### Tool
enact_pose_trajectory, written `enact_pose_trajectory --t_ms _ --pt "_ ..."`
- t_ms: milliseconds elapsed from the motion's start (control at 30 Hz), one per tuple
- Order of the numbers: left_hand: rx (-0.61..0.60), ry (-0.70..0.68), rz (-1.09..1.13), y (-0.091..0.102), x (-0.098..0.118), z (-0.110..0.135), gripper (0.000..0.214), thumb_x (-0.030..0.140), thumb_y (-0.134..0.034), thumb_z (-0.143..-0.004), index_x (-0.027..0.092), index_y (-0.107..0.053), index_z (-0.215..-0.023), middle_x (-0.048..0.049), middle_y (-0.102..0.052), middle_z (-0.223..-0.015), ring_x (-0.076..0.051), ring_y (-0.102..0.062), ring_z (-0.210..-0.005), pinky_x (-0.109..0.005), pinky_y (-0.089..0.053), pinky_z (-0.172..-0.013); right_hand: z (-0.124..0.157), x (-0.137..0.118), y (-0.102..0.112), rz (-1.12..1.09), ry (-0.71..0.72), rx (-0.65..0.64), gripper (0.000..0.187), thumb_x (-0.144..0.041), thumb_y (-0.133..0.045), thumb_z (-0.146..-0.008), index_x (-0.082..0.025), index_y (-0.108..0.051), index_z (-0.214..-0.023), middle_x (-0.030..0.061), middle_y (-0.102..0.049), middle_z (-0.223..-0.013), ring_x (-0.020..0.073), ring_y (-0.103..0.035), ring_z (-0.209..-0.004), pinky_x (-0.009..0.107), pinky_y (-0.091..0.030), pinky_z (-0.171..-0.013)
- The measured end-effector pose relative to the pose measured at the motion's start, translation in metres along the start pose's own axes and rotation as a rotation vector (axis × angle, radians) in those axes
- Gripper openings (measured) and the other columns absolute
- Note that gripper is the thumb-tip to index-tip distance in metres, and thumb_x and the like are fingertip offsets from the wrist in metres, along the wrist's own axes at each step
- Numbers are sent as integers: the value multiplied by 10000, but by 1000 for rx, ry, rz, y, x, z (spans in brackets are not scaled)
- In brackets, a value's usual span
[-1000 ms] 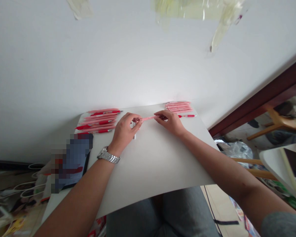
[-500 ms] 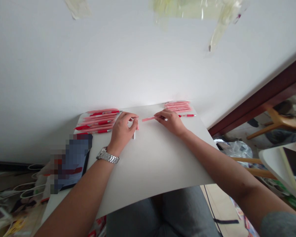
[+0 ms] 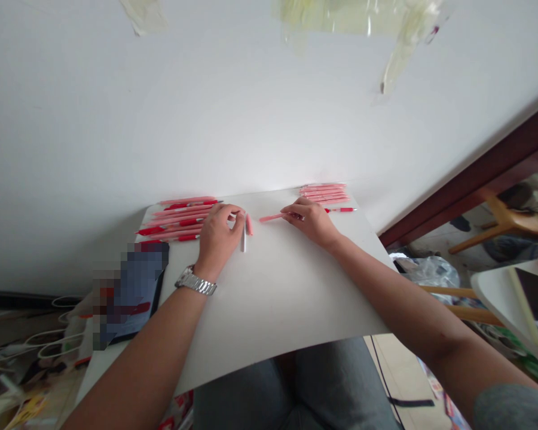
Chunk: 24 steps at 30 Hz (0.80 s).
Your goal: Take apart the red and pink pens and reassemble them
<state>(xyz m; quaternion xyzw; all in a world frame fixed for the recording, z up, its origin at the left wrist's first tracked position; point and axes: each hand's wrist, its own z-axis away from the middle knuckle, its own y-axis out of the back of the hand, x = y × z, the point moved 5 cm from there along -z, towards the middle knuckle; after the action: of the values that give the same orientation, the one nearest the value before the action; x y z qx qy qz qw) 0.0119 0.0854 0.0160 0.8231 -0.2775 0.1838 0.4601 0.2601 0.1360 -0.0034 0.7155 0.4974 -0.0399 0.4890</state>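
Note:
My left hand (image 3: 217, 236), with a metal watch on the wrist, rests curled on the white board (image 3: 273, 298). Its fingertips pinch the top of a thin white stick (image 3: 242, 240). A short pink pen piece (image 3: 249, 224) lies on the board just right of those fingertips. My right hand (image 3: 311, 222) is closed on one end of a pink pen barrel (image 3: 271, 217), which points left towards my left hand. A gap separates the barrel from the short piece.
Several red and pink pens (image 3: 179, 220) lie in a pile at the board's far left. Several pink barrels (image 3: 325, 192) and one red pen (image 3: 341, 209) lie at the far right. A white wall stands behind. A blurred dark object (image 3: 134, 286) sits left of the board.
Both hands held one pink pen a second ago. It has come apart: my left hand drew back left with the white stick, and the short pink piece now lies on the board.

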Motion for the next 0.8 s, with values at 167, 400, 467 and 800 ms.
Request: enact_pose_trajectory --t_ms 167,400,467,800 --pt "2 4 3 -1 -1 0 120 291 -602 -1002 233 -691 -947 -63 -702 -1028 -225 -658 -885 -404 -536 -860 0 -2 1 11 -5 0 219 -374 -661 -1049 -225 -821 -1064 66 -675 -928 159 -622 -718 310 -528 -713" --pt "-9 17 3 -1 -2 -1 125 300 -603 -1001 229 -694 -952 -69 -706 -1046 -228 -666 -892 -406 -535 -859 -2 -9 5 65 69 3 202 -324 -625 -1069 -230 -799 -1115 81 -668 -978 190 -659 -824 321 -529 -737" --pt "-10 18 6 -1 -2 -1 126 303 -603 -999 229 -694 -952 -68 -707 -1044 -225 -668 -887 -400 -536 -848 -2 -10 6 84 78 0 207 -329 -616 -1075 -239 -794 -1127 83 -669 -990 197 -663 -844 325 -533 -747" --pt "-4 11 4 -1 -3 -1 122 306 -605 -999 238 -691 -946 -69 -712 -1039 -229 -661 -889 -395 -539 -844 -1 -10 6 81 81 -5 197 -322 -618 -1072 -233 -789 -1116 85 -663 -989 199 -661 -840 327 -523 -733"
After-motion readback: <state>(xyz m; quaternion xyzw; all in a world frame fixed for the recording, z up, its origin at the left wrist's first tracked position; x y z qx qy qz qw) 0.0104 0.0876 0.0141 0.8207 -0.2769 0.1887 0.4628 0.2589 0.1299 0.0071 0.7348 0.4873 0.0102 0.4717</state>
